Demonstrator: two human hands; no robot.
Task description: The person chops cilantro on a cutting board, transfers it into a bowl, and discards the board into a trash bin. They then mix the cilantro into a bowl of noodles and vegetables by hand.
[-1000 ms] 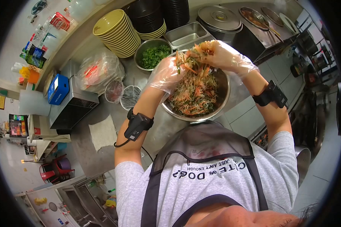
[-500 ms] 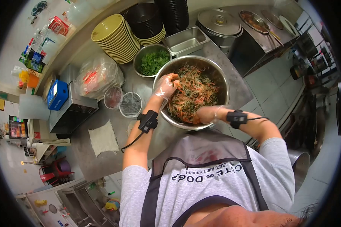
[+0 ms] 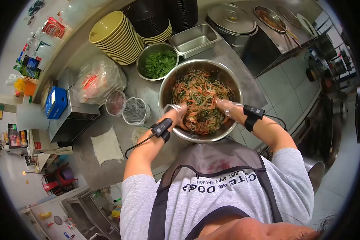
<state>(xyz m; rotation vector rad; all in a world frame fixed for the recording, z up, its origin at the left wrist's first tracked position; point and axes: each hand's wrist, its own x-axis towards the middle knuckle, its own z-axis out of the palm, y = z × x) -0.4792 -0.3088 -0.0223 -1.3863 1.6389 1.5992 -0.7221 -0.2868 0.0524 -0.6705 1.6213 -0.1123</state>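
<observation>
Far left: blue box (image 3: 55, 102) on top of a grey machine (image 3: 74, 120), white cloth (image 3: 107, 146) flat on the steel counter (image 3: 104, 170) in front of it. Next: knotted plastic bag (image 3: 98, 80), then two small film-covered tubs (image 3: 116, 103) side by side. Behind them, a leaning stack of yellow plates (image 3: 116, 36) and a small bowl of chopped greens (image 3: 158, 63), which touches the rim of the big steel mixing bowl (image 3: 170, 80). The mixing bowl sits at the counter's near edge, right in front of the torso, and is full of shredded salad (image 3: 200, 94). Left hand (image 3: 179, 113), gloved, is pushed into the salad at the near-left wall of the bowl. Its fingers are buried, so can't tell how curled they are or how much they grip. Right hand (image 3: 225, 106), gloved, is sunk in at the near-right side. Same there: fingertips hidden under the strands, grip unclear. Black band on each wrist. Right of the greens, behind the bowl: empty steel tray (image 3: 194, 39), then a lidded pot (image 3: 232, 20).
</observation>
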